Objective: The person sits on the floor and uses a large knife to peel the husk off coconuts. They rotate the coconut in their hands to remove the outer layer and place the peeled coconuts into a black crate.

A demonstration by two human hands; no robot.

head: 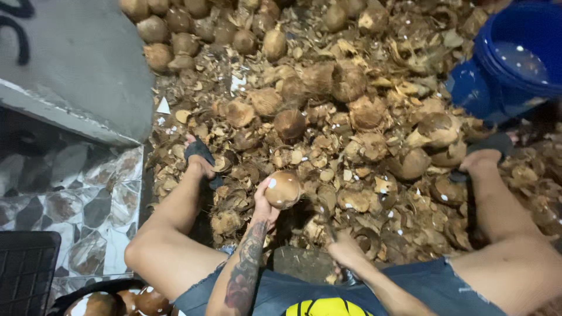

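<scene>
Brown husk scraps (351, 152) are covering the ground between your feet. Your left hand (264, 206) is gripping a coconut (283, 189), holding it above the pile. Your right hand (344, 251) is hanging low by your knee; whether it is gripping anything, you cannot tell. A blue bucket (515, 58) is standing far right.

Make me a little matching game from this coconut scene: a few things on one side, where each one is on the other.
Things:
1. coconut
2. blue bucket
3. black crate
4. right hand

Places:
A. bottom left corner, on the tiled floor
B. held up in the left hand
C. top right, beside the husk pile
D. low, just above the denim shorts

Pairs: 1-B, 2-C, 3-A, 4-D
</scene>
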